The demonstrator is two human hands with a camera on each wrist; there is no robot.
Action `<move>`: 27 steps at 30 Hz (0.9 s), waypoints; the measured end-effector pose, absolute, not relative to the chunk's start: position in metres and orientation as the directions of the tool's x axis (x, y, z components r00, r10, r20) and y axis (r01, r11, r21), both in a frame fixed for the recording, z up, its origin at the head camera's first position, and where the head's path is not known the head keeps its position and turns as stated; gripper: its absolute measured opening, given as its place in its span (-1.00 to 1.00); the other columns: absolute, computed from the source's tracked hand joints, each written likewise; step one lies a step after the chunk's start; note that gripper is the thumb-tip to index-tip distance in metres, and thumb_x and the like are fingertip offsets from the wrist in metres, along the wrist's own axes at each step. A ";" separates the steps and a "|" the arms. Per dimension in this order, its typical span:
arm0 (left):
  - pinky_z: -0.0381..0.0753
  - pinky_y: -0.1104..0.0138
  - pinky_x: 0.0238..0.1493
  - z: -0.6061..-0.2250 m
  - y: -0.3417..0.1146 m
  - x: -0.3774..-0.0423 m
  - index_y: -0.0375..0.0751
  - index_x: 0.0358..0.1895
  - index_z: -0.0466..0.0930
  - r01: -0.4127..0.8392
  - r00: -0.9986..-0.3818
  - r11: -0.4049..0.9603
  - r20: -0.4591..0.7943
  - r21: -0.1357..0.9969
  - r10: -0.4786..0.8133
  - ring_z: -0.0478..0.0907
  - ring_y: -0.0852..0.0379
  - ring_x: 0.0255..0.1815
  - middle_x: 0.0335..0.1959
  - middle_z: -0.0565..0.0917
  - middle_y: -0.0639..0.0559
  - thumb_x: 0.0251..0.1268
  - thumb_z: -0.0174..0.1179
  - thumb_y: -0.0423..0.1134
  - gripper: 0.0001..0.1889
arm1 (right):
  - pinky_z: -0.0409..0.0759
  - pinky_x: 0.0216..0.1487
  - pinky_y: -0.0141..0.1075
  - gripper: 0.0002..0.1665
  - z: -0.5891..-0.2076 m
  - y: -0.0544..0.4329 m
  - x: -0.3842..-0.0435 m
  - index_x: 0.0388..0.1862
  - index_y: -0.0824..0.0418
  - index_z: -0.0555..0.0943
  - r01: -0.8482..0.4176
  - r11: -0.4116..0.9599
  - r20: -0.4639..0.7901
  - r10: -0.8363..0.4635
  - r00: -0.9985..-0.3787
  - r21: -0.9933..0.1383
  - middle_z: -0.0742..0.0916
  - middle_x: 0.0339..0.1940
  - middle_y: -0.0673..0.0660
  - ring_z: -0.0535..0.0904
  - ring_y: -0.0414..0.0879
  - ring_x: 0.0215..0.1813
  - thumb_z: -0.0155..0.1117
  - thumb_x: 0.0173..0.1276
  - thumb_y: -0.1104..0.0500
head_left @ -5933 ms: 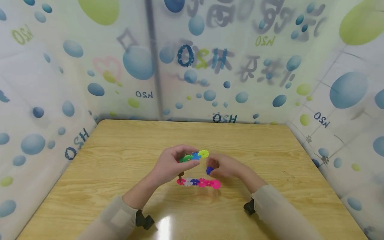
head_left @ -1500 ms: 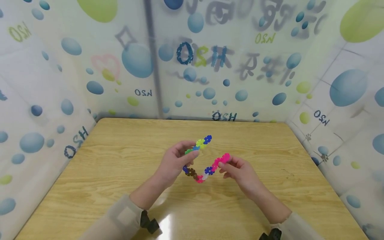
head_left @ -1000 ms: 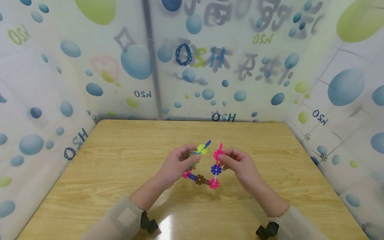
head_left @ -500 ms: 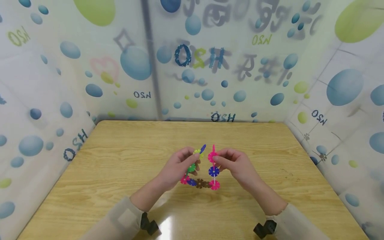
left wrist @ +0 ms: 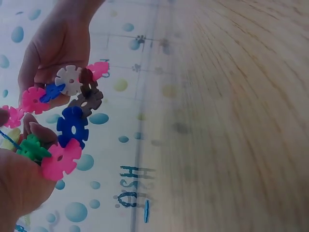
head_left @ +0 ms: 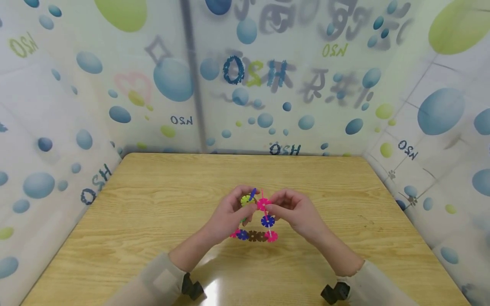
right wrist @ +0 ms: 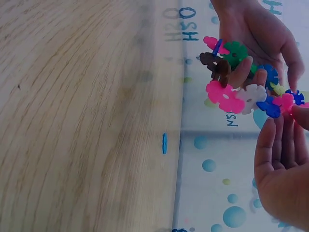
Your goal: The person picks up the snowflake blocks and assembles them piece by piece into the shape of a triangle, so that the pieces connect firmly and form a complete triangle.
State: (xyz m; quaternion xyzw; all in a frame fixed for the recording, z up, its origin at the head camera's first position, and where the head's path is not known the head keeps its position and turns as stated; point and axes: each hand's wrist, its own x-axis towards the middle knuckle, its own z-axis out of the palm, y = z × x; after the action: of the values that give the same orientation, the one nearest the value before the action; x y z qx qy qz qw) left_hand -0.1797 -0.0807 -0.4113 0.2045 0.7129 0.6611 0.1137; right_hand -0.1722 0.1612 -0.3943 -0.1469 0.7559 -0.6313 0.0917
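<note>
A chain of interlocking snowflake discs hangs between both hands, bent into a loop above the table. My left hand [head_left: 229, 214] grips its yellow and green end, where a yellow disc [head_left: 247, 200] carries a dark blue disc [head_left: 252, 194] standing edge-on. My right hand [head_left: 300, 212] pinches the pink end at a pink disc [head_left: 263, 204]. Below that hang a blue disc [head_left: 268, 221], an edge-on white one and a pink corner disc [head_left: 271, 236]. Brown discs [head_left: 252, 236] run along the bottom. In the left wrist view a green disc [left wrist: 33, 148] lies against the left fingers. The two ends nearly meet.
The wooden table [head_left: 153, 182] spreads under the hands, with a glossy reflection near its front. Curtain-like walls [head_left: 306, 85] printed with blue and green dots stand behind and at both sides. Black wrist cameras [head_left: 192, 287] sit at the sleeves.
Earlier the right hand held a loose blue disc, which now sits on the yellow end. The right hand then took the pink end, lifted it and moved it left towards the blue disc, curving the chain.
</note>
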 end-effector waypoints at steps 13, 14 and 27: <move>0.37 0.43 -0.53 -0.412 -0.080 -0.178 -0.08 0.05 0.69 0.114 -0.905 0.116 0.055 0.987 0.422 0.48 0.12 -0.44 -0.27 0.66 0.05 0.65 0.32 -0.06 -0.81 | 0.80 -0.03 -0.25 -0.73 -0.393 0.160 -0.171 0.04 0.23 0.72 -0.095 0.196 0.023 -0.340 -0.940 -0.976 0.82 -0.07 0.18 0.77 -0.03 -0.11 0.49 0.56 0.07; 0.38 0.43 -0.53 -0.411 -0.080 -0.178 -0.08 0.05 0.69 0.113 -0.905 0.118 0.053 0.987 0.422 0.48 0.12 -0.44 -0.27 0.65 0.05 0.65 0.32 -0.05 -0.80 | 0.80 -0.02 -0.25 -0.72 -0.393 0.160 -0.171 0.04 0.22 0.72 -0.092 0.198 0.019 -0.342 -0.939 -0.976 0.82 -0.07 0.18 0.77 -0.02 -0.10 0.49 0.56 0.06; 0.48 0.39 -0.44 -0.406 -0.097 -0.181 -0.01 0.05 0.72 0.102 -0.937 0.172 0.036 0.980 0.348 0.60 -0.09 -0.32 -0.25 0.68 -0.09 0.63 0.33 0.03 -0.78 | 0.78 0.21 0.05 -0.57 -0.417 0.164 -0.221 0.18 0.29 0.70 -0.029 0.312 -0.070 -0.302 -0.951 -0.950 0.78 0.14 0.38 0.73 0.27 0.16 0.34 0.67 -0.05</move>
State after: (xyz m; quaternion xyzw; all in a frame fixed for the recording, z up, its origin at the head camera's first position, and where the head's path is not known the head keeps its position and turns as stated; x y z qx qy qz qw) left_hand -0.1811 -0.0967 -0.4061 0.1481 0.7593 0.6260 0.0984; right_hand -0.2205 0.1635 -0.4172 -0.1033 0.8011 -0.5775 0.1182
